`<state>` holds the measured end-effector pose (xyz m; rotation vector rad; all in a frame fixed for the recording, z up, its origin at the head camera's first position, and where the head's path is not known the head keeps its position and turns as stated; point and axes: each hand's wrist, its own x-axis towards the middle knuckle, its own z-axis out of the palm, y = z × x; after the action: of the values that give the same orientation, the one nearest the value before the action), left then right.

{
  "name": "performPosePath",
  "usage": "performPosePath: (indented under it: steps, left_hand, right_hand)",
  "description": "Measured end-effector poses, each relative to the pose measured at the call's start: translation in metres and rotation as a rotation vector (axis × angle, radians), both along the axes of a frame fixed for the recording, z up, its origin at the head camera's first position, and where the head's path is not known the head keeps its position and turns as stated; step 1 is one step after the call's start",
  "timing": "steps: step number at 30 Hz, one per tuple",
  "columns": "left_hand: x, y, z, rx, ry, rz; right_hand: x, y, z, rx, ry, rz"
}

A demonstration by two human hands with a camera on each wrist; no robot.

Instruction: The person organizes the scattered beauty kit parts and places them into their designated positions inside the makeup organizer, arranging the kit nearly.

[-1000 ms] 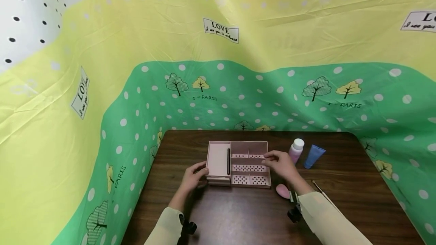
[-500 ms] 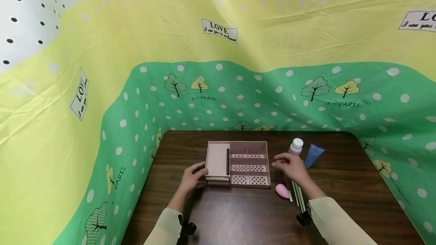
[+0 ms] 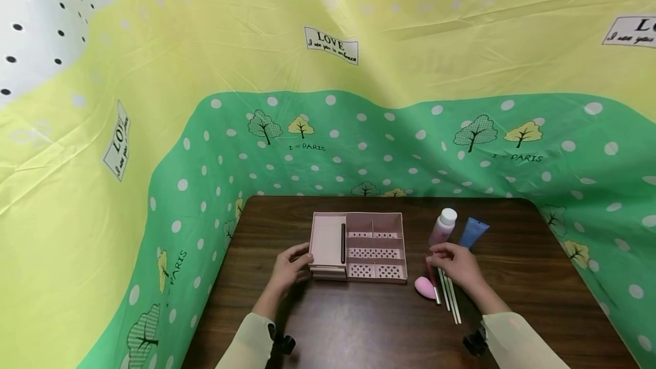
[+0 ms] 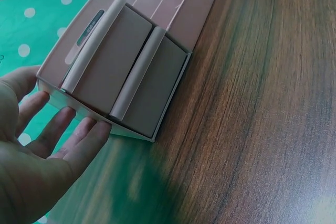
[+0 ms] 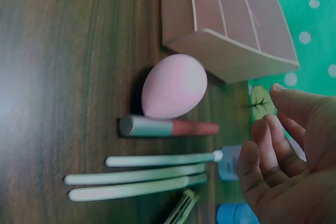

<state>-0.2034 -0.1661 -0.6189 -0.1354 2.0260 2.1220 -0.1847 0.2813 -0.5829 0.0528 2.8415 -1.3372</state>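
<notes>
My left hand (image 3: 288, 269) rests against the left end of a pink desktop organizer (image 3: 328, 238), fingertips along its side near two drawers (image 4: 107, 56). A slim black stick (image 3: 343, 242) lies on the organizer's top. My right hand (image 3: 458, 266) hovers over the small items to the right, its fingers loosely bent and nothing between them. Below it lie a slim red-and-silver tube (image 5: 173, 127) and several pale sticks (image 5: 136, 176). A pink egg-shaped makeup sponge (image 5: 176, 85) sits beside the tube, close to the organizer's right end.
Behind the right hand stands a pink bottle with a white cap (image 3: 447, 218). A blue squeeze tube (image 3: 472, 233) is to its right. The organizer's right part has several compartments with dotted walls (image 3: 374, 253). A green and yellow patterned curtain (image 3: 389, 147) surrounds the dark wooden table (image 3: 359, 323).
My right hand has moved away from the organizer's right compartments, to the right and closer to me, uncovering the pale sticks. My left hand stays where it was.
</notes>
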Motion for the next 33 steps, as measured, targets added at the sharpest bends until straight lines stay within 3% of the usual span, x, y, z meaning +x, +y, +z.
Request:
performPosePath:
  steps: [11,33]
  left_hand:
    - [-0.002,0.000,0.000,0.009,0.004,0.006]
    - [-0.001,0.000,0.002,0.000,-0.012,0.000]
  right_hand:
    - [0.009,0.022,-0.016,0.018,-0.027,-0.043]
    - [0.024,0.061,-0.037,0.155,0.016,-0.090]
